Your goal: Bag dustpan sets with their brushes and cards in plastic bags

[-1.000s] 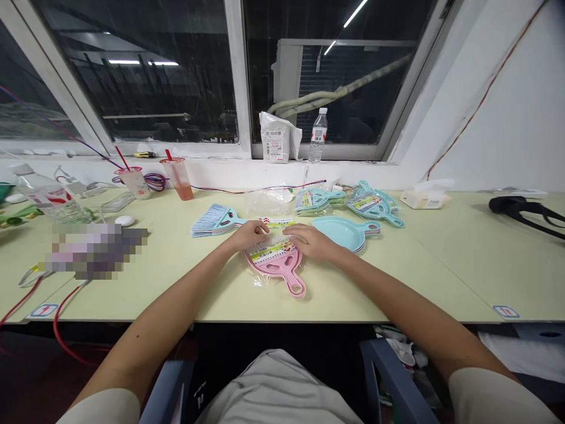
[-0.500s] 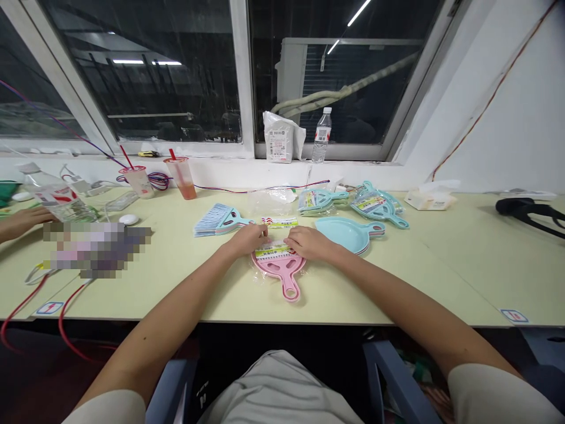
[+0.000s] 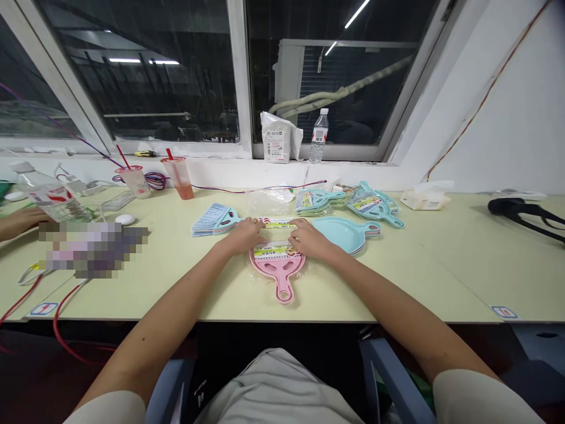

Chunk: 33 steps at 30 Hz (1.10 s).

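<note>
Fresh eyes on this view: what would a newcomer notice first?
The clear-wrapped pink plastic dustpan set, front and centre on the pale yellow table, with the left hand and right hand at its far edge. Next, the round light-blue plastic dustpan right of the hands, and the light-blue fan-shaped brush left of them.

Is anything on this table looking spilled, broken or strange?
Nothing looks spilled or broken; the pink dustpan set lies with its handle toward the near edge of the table. A pixelated patch at left looks odd, hiding what lies there.
</note>
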### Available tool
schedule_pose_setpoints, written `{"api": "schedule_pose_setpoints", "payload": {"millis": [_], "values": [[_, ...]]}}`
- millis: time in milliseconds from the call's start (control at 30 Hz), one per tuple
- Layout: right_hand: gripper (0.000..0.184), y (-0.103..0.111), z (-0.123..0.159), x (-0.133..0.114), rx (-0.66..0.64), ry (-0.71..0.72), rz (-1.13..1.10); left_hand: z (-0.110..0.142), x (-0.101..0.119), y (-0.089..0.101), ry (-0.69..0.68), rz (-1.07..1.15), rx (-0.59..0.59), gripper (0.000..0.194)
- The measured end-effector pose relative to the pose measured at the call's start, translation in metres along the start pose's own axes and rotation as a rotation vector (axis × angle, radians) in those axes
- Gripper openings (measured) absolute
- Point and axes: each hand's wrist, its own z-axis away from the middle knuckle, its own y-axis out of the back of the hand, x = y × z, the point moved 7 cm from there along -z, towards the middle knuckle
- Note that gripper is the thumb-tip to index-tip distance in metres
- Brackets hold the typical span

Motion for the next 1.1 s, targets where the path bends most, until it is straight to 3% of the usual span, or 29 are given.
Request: {"api": "schedule_pose_setpoints", "payload": {"millis": [100, 200, 367, 500, 633, 733, 933, 1100], "values": [[0.019, -0.006, -0.006, 0.005, -0.026, -0.013, 0.0, 0.0, 0.003, 0.0, -0.061, -0.058, 0.041, 0.059], [0.01, -0.008, -0.01, 0.009, -0.06, -0.044, -0.015, -0.001, 0.001, -0.005, -0.051, -0.019, -0.025, 0.058], [0.046, -0.01, -0.013, 0.008, -0.089, -0.053, 0.028, -0.003, 0.002, -0.006, -0.033, 0.015, -0.035, 0.053], [0.053, -0.011, -0.016, 0.006, -0.067, -0.034, 0.127, -0.003, 0.005, -0.004, -0.05, 0.049, -0.016, 0.031], [0.036, -0.011, -0.015, 0.005, -0.055, -0.006, 0.132, -0.001, 0.011, -0.002, -0.071, 0.156, -0.039, 0.016], [0.03, -0.012, -0.013, 0.004, -0.069, 0.041, 0.104, 0.002, 0.016, -0.001, -0.098, 0.189, -0.063, 0.026], [0.043, -0.007, -0.009, -0.003, -0.038, 0.173, 0.03, 0.007, 0.032, 0.002, -0.29, 0.183, -0.053, 0.045], [0.038, -0.006, -0.006, -0.005, -0.032, 0.27, 0.001, 0.008, 0.041, 0.002, -0.363, 0.123, -0.052, 0.052]]}}
